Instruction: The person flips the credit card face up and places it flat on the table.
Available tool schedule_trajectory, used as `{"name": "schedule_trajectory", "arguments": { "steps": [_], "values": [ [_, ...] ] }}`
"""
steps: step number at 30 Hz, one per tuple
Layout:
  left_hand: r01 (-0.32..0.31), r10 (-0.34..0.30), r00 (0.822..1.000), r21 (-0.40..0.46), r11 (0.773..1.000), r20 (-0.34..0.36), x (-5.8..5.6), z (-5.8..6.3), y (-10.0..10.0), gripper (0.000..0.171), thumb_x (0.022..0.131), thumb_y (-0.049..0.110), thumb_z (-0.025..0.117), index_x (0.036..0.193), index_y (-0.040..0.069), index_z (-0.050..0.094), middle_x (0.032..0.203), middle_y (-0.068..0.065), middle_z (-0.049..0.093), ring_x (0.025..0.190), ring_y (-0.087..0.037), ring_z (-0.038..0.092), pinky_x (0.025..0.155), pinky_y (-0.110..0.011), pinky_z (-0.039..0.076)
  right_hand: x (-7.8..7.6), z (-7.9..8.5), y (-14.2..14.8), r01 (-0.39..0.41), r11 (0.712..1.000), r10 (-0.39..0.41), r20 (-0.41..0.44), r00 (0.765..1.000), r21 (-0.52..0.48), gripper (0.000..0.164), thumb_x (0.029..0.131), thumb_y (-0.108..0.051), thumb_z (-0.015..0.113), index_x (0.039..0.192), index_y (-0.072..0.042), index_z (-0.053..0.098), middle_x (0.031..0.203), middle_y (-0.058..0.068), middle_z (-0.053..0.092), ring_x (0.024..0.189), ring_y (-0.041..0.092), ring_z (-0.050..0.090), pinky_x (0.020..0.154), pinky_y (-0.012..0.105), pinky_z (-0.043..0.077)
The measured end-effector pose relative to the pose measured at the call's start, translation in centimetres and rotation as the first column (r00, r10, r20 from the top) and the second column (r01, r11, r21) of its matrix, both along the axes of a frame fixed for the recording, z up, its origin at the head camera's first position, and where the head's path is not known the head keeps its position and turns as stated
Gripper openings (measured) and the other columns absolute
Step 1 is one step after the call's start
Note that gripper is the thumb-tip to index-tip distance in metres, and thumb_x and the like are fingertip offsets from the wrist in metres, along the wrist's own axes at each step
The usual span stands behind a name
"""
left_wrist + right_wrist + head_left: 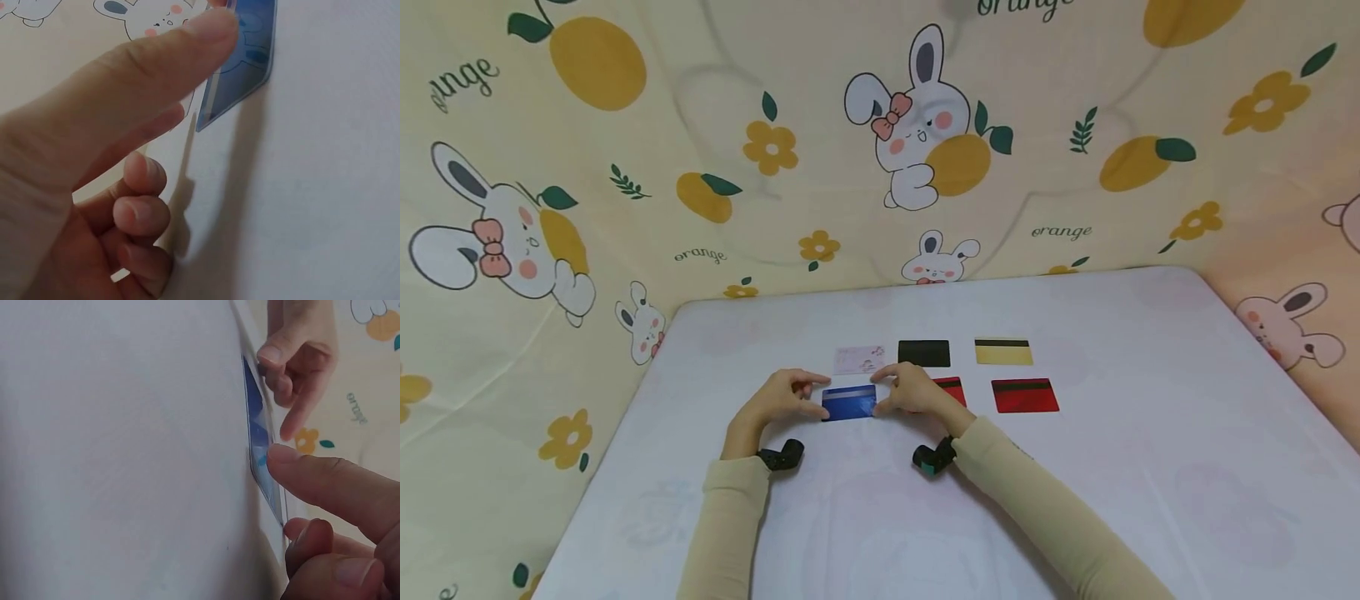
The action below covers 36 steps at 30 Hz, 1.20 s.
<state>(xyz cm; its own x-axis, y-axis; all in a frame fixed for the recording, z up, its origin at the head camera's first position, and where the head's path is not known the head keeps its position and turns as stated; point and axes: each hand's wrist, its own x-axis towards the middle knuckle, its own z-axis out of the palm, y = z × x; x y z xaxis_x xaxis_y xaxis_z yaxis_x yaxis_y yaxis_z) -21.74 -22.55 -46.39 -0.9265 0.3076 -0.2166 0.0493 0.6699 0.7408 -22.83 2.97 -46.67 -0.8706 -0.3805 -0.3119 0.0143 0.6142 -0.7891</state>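
A blue card with a pale stripe (848, 403) lies between the two hands in the head view. My left hand (786, 395) is at its left end, thumb tip at the lower left corner and index finger near the upper left. In the left wrist view the thumb (212, 34) overlaps the blue card (253, 59), while the other fingers curve loosely beside it. My right hand (912, 390) is at the right end; in the right wrist view its thumb tip (284, 454) meets the edge of the blue card (257, 419), with a fingertip by the corner.
Behind the hands lie a pale pink card (859, 360), a black card (923, 353) and a gold card (1004, 352). One red card (953, 388) is partly covered by the right hand; another red card (1026, 397) lies farther right. A white cloth covers the table (1112, 500).
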Motion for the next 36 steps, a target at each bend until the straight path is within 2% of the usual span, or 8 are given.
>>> {"name": "schedule_trajectory", "arguments": {
  "steps": [5,15,25,30,36],
  "values": [
    [-0.006,0.006,1.000,-0.005,1.000,0.009,0.1,-0.1,-0.1,0.061,0.067,0.024,0.088,0.121,0.006,0.067,0.076,-0.001,0.045,0.074,-0.014,0.042,0.069,-0.026,0.034,0.0,0.1,-0.1,-0.006,1.000,0.006,-0.001,1.000,0.010,0.056,0.069,-0.015,0.085,0.122,-0.014,0.066,0.051,-0.004,0.037,0.040,0.011,0.037,0.042,0.021,0.032],
    [-0.009,0.008,1.000,-0.038,0.999,-0.022,0.2,-0.4,-0.1,0.061,0.063,0.024,0.090,0.118,0.008,0.069,0.075,0.001,0.044,0.075,-0.013,0.042,0.068,-0.025,0.034,0.2,0.0,-0.3,0.013,1.000,-0.012,-0.028,1.000,0.024,0.055,0.065,-0.014,0.088,0.117,-0.012,0.068,0.053,-0.002,0.039,0.042,0.011,0.037,0.042,0.021,0.031],
    [-0.028,0.027,0.999,-0.031,0.999,-0.019,0.2,-0.3,0.1,0.057,0.064,0.016,0.089,0.117,0.006,0.070,0.074,0.000,0.043,0.075,-0.015,0.041,0.067,-0.024,0.033,0.4,0.0,-0.9,0.032,0.999,-0.029,-0.097,0.995,0.035,0.049,0.064,-0.011,0.089,0.108,-0.007,0.069,0.057,-0.001,0.043,0.050,0.012,0.043,0.046,0.020,0.034],
    [-0.033,0.033,0.999,-0.034,0.999,-0.013,0.3,-0.2,0.3,0.057,0.065,0.016,0.088,0.118,0.007,0.069,0.075,0.000,0.043,0.077,-0.016,0.042,0.067,-0.026,0.033,0.6,0.2,-1.1,0.036,0.999,-0.032,-0.082,0.996,0.041,0.046,0.066,-0.009,0.087,0.107,-0.006,0.066,0.062,0.001,0.042,0.058,0.014,0.043,0.051,0.021,0.032],
    [-0.032,0.032,0.999,-0.038,0.999,-0.010,0.3,-0.2,0.4,0.057,0.065,0.016,0.088,0.118,0.007,0.069,0.074,0.000,0.042,0.077,-0.015,0.041,0.067,-0.025,0.032,0.6,0.3,-1.1,0.017,1.000,-0.016,-0.050,0.999,0.017,0.046,0.068,-0.006,0.084,0.108,-0.004,0.062,0.059,0.000,0.042,0.053,0.013,0.042,0.049,0.020,0.032]
  ]
}}
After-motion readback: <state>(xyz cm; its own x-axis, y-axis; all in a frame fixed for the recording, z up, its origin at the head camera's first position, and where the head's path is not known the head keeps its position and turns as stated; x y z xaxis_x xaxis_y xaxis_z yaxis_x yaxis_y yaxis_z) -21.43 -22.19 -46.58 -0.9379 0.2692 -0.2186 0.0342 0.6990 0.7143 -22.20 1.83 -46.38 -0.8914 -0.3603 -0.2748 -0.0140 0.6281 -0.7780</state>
